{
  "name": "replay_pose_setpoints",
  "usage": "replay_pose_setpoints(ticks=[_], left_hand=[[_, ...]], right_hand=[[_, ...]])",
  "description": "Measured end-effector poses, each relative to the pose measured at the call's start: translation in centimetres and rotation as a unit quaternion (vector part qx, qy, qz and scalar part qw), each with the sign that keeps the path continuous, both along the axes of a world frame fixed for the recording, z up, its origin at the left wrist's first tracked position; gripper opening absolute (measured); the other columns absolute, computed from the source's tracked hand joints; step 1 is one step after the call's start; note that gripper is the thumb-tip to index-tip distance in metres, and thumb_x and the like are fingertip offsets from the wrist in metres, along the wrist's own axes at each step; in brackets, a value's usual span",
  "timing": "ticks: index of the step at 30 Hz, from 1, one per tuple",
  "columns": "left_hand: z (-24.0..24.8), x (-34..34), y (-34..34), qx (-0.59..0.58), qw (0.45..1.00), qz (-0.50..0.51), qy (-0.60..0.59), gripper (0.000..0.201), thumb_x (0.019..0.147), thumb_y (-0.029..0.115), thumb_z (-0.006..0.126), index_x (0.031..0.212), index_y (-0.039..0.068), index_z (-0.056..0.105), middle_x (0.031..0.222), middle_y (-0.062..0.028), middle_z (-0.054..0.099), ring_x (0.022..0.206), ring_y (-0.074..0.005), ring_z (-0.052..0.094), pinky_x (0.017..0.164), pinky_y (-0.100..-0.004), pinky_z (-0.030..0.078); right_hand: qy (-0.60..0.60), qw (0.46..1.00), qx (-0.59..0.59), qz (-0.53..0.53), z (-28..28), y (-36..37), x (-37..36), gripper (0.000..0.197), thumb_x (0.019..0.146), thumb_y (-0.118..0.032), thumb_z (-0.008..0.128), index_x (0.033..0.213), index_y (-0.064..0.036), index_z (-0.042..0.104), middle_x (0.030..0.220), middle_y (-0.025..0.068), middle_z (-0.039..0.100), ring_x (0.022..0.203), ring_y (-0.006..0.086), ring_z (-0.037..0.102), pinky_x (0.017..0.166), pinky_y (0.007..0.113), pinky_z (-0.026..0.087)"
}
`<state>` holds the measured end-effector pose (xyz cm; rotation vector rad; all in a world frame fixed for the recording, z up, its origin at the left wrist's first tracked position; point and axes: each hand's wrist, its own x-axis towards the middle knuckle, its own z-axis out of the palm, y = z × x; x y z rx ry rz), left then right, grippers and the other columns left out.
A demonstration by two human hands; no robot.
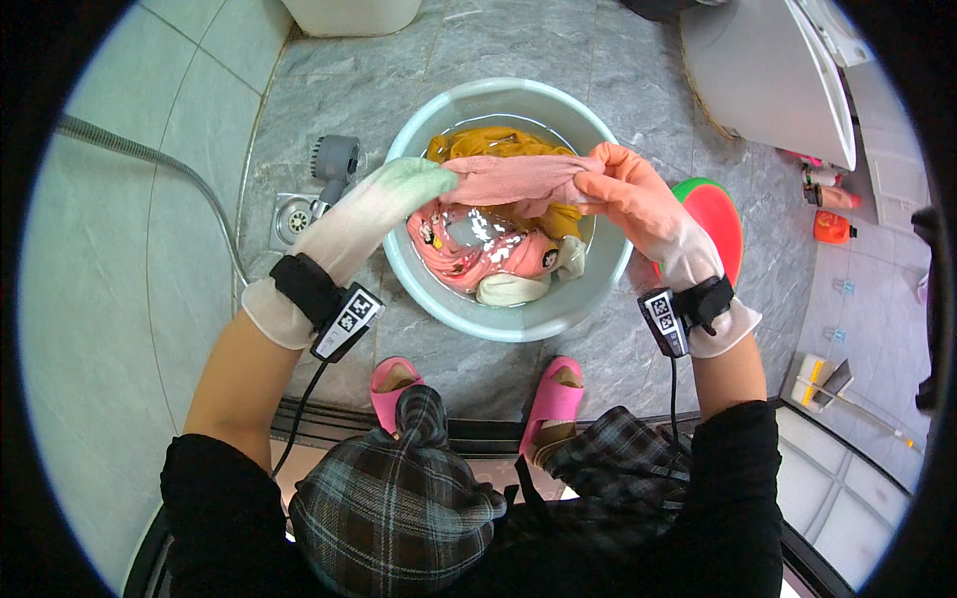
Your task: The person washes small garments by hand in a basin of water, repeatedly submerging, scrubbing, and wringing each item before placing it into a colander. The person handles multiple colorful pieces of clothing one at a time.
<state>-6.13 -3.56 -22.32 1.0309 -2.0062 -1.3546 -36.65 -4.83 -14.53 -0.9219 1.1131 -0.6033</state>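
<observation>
A pink cloth [518, 179], possibly a sock, is stretched sideways above a pale blue-green basin [399, 244]. My left hand [424, 181], in a white and green glove, grips its left end. The other end is pinched by my right hand [630, 191], which wears an orange and white glove. Under the cloth, water in the basin holds a mustard-yellow garment [488, 142], a pink printed garment [464, 254] and a white piece of cloth [511, 290]. The fingertips of my left hand are partly hidden by the cloth.
A grey shower head [337, 156] lies by a floor drain [294, 218] on the left, with a metal hose [179, 164] along the wall. Right of the basin sits a red and green bowl [718, 224]. My feet in pink slippers [553, 399] stand before the basin.
</observation>
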Motion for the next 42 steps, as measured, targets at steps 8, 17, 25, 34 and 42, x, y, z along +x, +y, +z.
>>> replay_pose_setpoints(ticks=[8, 17, 25, 34, 42], left_hand=[[0.1, -1.3, -0.4, 0.152, 0.974, 0.152, -0.068, 0.069, 0.090, 0.036, 0.063, 0.145, 0.002, 0.039, 0.142, -0.0196, 0.048, 0.129, -0.0276, 0.050, 0.109, -0.0344, 0.037], [2.6, -0.8, -0.1, 0.145, 0.970, 0.129, -0.146, 0.071, 0.089, 0.043, 0.063, 0.147, 0.011, 0.039, 0.146, -0.0203, 0.043, 0.133, -0.0343, 0.046, 0.109, -0.0408, 0.039], [1.0, 0.0, -0.3, 0.191, 0.974, 0.115, -0.025, 0.071, 0.090, 0.038, 0.064, 0.148, 0.008, 0.037, 0.148, -0.0203, 0.040, 0.136, -0.0332, 0.043, 0.109, -0.0405, 0.039], [-0.9, -0.8, -0.5, 0.247, 0.965, -0.005, 0.091, 0.088, 0.079, 0.022, 0.072, 0.153, 0.007, 0.027, 0.155, -0.0175, 0.030, 0.144, -0.0267, 0.028, 0.117, -0.0361, 0.024], [0.5, -7.0, -0.4, 0.267, 0.951, -0.081, 0.132, 0.069, 0.075, 0.016, 0.078, 0.137, 0.007, 0.048, 0.127, -0.0044, 0.059, 0.115, -0.0139, 0.055, 0.102, -0.0294, 0.041]], right_hand=[[0.011, 0.971, 0.033, 0.235, -3.7, -0.6, 1.6, 0.023, 0.091, -0.004, 0.056, 0.111, 0.0004, 0.065, 0.109, 0.0039, 0.065, 0.093, 0.0111, 0.062, 0.080, 0.026, 0.051], [0.392, 0.789, -0.359, 0.307, -14.7, 2.2, 5.5, 0.021, 0.082, -0.015, 0.060, 0.096, -0.0080, 0.074, 0.088, 0.0176, 0.070, 0.088, 0.0322, 0.068, 0.082, 0.043, 0.052], [0.419, 0.792, -0.184, 0.405, -14.5, 1.6, 6.8, 0.021, 0.079, -0.016, 0.059, 0.092, -0.0093, 0.074, 0.092, 0.0182, 0.070, 0.087, 0.0348, 0.068, 0.080, 0.042, 0.053], [0.013, 0.974, 0.128, 0.186, -8.5, 1.8, 6.4, 0.018, 0.096, -0.006, 0.051, 0.103, 0.0008, 0.066, 0.093, 0.0117, 0.072, 0.085, 0.0204, 0.070, 0.077, 0.032, 0.057], [-0.028, 0.996, 0.074, 0.033, 4.4, 0.7, 2.3, 0.020, 0.099, -0.010, 0.052, 0.110, 0.0026, 0.063, 0.104, 0.0114, 0.069, 0.090, 0.0178, 0.068, 0.083, 0.031, 0.056]])
